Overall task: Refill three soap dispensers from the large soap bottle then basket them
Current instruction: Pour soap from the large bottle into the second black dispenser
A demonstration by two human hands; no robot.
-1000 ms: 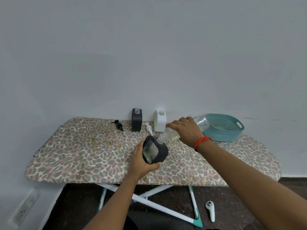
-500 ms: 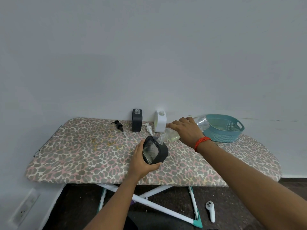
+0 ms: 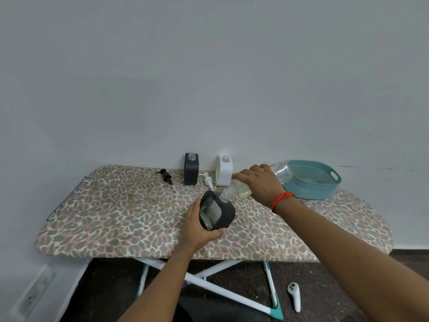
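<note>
**Pouring stage, nearest to farthest.** Lower right of the frame: a white controller [image 3: 294, 296] is lying on the dark floor under the ironing board [image 3: 116, 217].

Centre: the left hand [image 3: 197, 228] is gripping a grey dispenser [image 3: 218, 213], fingers and thumb curled round its body. It is tilting the dispenser so that the open neck is pointing up and to the right.

Just right of centre: the right hand [image 3: 260, 184] is clamping its fingers over the large soap bottle [image 3: 240, 191]. The bottle is lying almost level, its mouth meeting the dispenser's neck, with pale yellow-green soap sitting toward its shoulder. Whether liquid is passing is too small to tell.

Set against the two earlier views, neither the hands nor the two vessels are showing any shift. This suggests the pour is being held steady and the fill is under way, not finished.

Behind, at the wall: a black dispenser [image 3: 191, 169] and a white dispenser [image 3: 224, 170] are standing upright and uncapped. A black pump head [image 3: 165, 175] and a white pump head [image 3: 207, 181] are lying beside them.

Far right: the teal basket [image 3: 311, 191] is showing no dispenser inside, so basketing is waiting
</note>
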